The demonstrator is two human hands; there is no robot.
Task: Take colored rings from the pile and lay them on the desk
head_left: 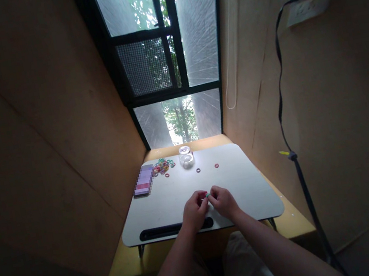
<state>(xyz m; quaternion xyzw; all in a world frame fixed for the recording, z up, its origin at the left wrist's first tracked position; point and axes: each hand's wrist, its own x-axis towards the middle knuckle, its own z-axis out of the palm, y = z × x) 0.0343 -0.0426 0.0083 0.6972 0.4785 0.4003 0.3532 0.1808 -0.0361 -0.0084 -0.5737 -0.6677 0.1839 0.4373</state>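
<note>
My left hand [194,211] and my right hand [224,201] meet above the front middle of the white table [243,185]. Fingers on both sides are pinched together around a small green hair tie [208,194], mostly hidden by the fingertips. Beyond my hands, three single ring-shaped hair ties lie apart in a row: a reddish one [167,175] at left, a dark purple one [198,170] in the middle and another reddish one [216,165] at right. A pile of mixed-colour hair ties [163,166] sits at the back left.
A clear round container [186,160] stands at the table's back, with a clear lid [184,150] behind it. At the left edge lies a phone-like object [144,181], its face pixelated. A black slot [158,232] runs along the front. A black cord [283,111] hangs on the right wall.
</note>
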